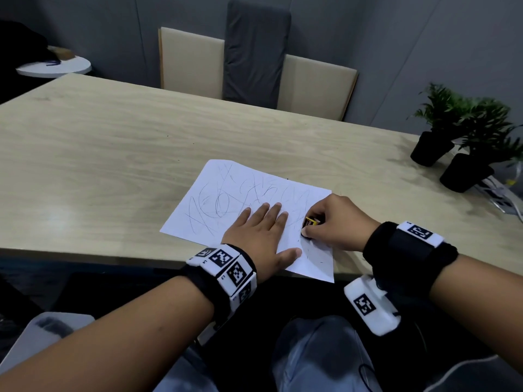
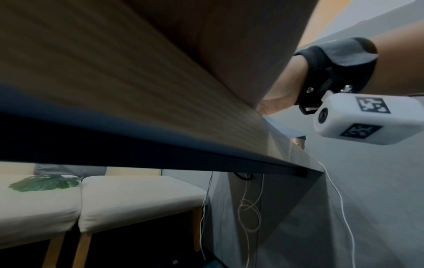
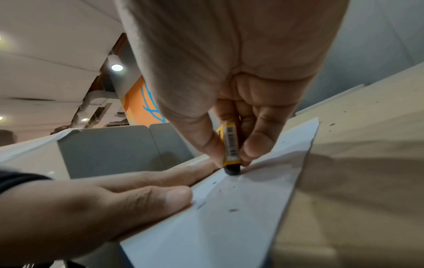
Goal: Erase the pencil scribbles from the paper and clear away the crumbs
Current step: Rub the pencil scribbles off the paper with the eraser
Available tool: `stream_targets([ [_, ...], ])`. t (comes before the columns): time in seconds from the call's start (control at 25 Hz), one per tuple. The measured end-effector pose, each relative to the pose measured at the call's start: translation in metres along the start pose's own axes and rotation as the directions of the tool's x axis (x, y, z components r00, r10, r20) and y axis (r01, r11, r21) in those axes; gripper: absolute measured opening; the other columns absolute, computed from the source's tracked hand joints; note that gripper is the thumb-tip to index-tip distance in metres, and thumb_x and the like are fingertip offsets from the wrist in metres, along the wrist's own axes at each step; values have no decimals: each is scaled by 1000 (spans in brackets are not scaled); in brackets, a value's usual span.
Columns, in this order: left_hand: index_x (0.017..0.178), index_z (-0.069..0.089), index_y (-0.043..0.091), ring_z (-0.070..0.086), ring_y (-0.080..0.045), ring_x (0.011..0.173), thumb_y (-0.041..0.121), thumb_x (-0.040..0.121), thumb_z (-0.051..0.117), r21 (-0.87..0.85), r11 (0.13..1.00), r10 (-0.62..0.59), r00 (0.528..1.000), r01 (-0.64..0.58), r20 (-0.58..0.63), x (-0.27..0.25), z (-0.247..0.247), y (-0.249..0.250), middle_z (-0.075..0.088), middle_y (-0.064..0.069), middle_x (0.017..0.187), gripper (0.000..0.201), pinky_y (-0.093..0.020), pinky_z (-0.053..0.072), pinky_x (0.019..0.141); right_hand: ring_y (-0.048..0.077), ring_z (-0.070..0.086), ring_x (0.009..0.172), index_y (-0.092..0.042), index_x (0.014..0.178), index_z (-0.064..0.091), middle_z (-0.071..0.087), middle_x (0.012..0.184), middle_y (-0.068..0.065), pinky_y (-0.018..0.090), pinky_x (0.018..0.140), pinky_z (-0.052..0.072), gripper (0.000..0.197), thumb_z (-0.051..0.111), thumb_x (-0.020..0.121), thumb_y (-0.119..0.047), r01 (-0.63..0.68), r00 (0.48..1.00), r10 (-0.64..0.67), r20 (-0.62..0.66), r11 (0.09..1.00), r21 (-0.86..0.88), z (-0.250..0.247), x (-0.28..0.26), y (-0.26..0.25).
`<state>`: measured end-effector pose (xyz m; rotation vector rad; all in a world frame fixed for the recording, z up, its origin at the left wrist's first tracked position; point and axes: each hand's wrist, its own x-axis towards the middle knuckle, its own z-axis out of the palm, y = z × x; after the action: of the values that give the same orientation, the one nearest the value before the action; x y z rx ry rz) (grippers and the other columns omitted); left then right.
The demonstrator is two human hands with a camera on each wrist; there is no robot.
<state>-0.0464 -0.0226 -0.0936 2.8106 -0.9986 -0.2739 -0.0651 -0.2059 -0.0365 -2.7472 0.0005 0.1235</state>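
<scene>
The left hand (image 1: 259, 234) lies flat on the paper (image 1: 226, 199), fingers (image 1: 273, 212) spread. Just right of them, the right hand (image 1: 336, 222) pinches an eraser (image 3: 231, 145), tip down on the scribbled sheet, crumbs (image 3: 232, 210) beside, near the worktop (image 1: 113, 154) edge.

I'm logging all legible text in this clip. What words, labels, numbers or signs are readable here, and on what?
No readable words or numbers.
Eraser sleeve: barcode stripes only; any digits too small.
Wrist bands: black-and-white square marker patterns, no legible letters.
Paper: pencil scribbles, no writing.
Orange wall panel: blue scrawl, unreadable.
</scene>
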Motion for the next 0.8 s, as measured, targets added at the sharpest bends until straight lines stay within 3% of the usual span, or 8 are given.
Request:
stream_targets([
  [0.08, 156, -5, 22, -16, -11, 149, 72, 92, 21, 8, 1000, 3, 1000, -3, 7, 1, 1, -1, -14, 6, 163, 86, -39, -9, 121, 19, 59, 65, -7, 77, 71, 70, 73, 8, 31, 61, 48, 11, 65, 78, -16, 66, 997, -66, 29, 998, -2, 1, -7, -3],
  [0.2, 156, -5, 23, -15, -11, 149, 74, 91, 20, 27, 1000, 0, 1000, 0, 10, 1, 0, -1, -14, 6, 163, 87, -39, -8, 121, 12, 64, 71, -18, 81, 75, 72, 75, -2, 30, 68, 52, 8, 68, 79, -19, 151, 978, -149, 147, 989, -1, -3, -15, -8],
  [0.32, 156, -6, 23, -15, -11, 149, 73, 91, 21, 27, 1000, -4, 1000, 4, 5, 1, 0, -1, -14, 6, 163, 87, -39, -8, 121, 10, 64, 75, -18, 85, 75, 72, 79, -6, 33, 74, 54, 8, 69, 81, -20, 111, 990, -107, 88, 993, -32, -12, -5, 0],
  [0.52, 156, -5, 23, -15, -11, 149, 74, 91, 22, 27, 1000, -3, 1000, 3, 4, 1, -1, -1, -14, 6, 163, 87, -39, -8, 121, 9, 62, 70, -20, 82, 74, 71, 75, -4, 26, 66, 52, 8, 67, 79, -21, 181, 972, -174, 161, 983, -35, -4, -15, -7],
  [0.68, 156, -6, 23, -15, -11, 149, 72, 91, 23, 24, 1000, -2, 1000, 2, -2, 1, 0, -1, -14, 7, 163, 86, -39, -8, 121, 16, 65, 76, -13, 81, 73, 71, 77, 0, 34, 71, 54, 9, 66, 80, -19, 89, 995, -84, 54, 992, -88, -13, 0, 4],
  [0.8, 156, -5, 23, -15, -11, 149, 74, 90, 21, 29, 1000, -1, 1000, 1, -10, 1, 1, -1, -14, 7, 163, 87, -38, -8, 121, 11, 61, 70, -15, 81, 73, 70, 74, 0, 29, 66, 52, 9, 64, 79, -19, 180, 976, -168, 136, 981, -79, -2, -6, -9],
])
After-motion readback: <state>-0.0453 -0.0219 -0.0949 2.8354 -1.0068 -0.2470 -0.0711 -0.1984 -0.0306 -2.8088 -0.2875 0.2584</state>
